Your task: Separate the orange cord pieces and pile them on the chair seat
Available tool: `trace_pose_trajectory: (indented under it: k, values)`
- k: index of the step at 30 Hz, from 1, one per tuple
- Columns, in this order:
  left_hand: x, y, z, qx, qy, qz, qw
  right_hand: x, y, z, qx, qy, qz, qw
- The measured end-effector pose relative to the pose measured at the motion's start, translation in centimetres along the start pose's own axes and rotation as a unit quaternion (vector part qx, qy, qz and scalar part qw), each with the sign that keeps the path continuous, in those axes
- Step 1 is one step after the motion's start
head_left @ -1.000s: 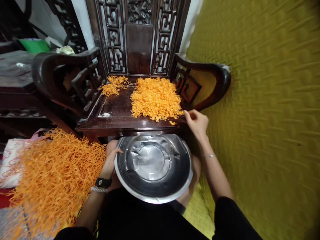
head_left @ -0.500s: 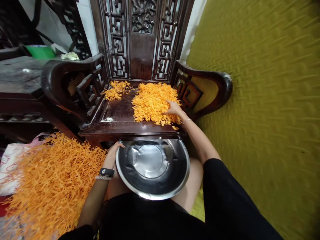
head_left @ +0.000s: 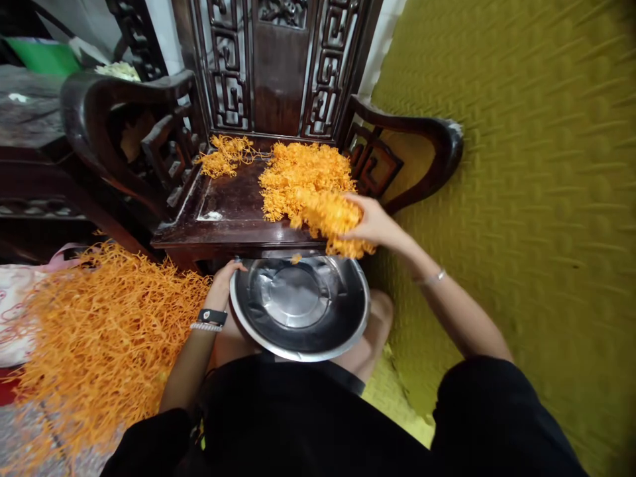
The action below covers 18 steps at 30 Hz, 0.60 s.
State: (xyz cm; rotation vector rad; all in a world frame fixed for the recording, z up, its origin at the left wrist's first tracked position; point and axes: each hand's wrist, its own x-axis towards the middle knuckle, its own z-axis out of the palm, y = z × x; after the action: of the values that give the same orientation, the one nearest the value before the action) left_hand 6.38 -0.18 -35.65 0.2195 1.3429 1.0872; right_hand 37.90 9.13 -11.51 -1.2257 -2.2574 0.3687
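A wide metal basin [head_left: 298,344] rests on my lap, against the front of a dark wooden chair [head_left: 223,228]. My left hand [head_left: 226,281] grips its left rim, thumb over the edge. My right hand [head_left: 372,222] is closed around a bunch of curly orange strands [head_left: 335,215], blurred by motion, over the seat's front right edge. Behind it lies the larger heap of orange curly pieces [head_left: 303,169] on the seat. One small orange bit [head_left: 296,259] shows above the basin's far rim. Inside, the basin shows bare shiny metal.
A big pile of longer orange strands [head_left: 114,331] spreads at my left, beside a white bag [head_left: 17,298]. A small orange tangle [head_left: 226,156] lies on the seat's left. Curved armrests [head_left: 447,152] flank the seat. An olive textured surface [head_left: 536,199] rises at right.
My right hand has taken hold of a bunch of orange strands and pulled it toward me, off the heap's front right. My left hand stays on the rim. The view has tilted down slightly.
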Motion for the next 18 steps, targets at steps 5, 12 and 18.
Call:
trace_pose_trajectory:
  k: [5,12,18]
  values:
    - [0.0,-0.1,-0.3,-0.005,-0.005,0.011,1.0,-10.7,-2.5,9.0,-0.055,-0.194,-0.001,0.979]
    - [-0.3,-0.2,-0.2,-0.011,-0.005,0.027,1.0,-12.7,-2.6,12.4,-0.122,-0.28,0.051,0.951]
    - [-0.6,-0.6,0.1,-0.028,-0.015,0.044,0.999,-0.2,-0.5,4.3,-0.109,-0.078,0.005,0.991]
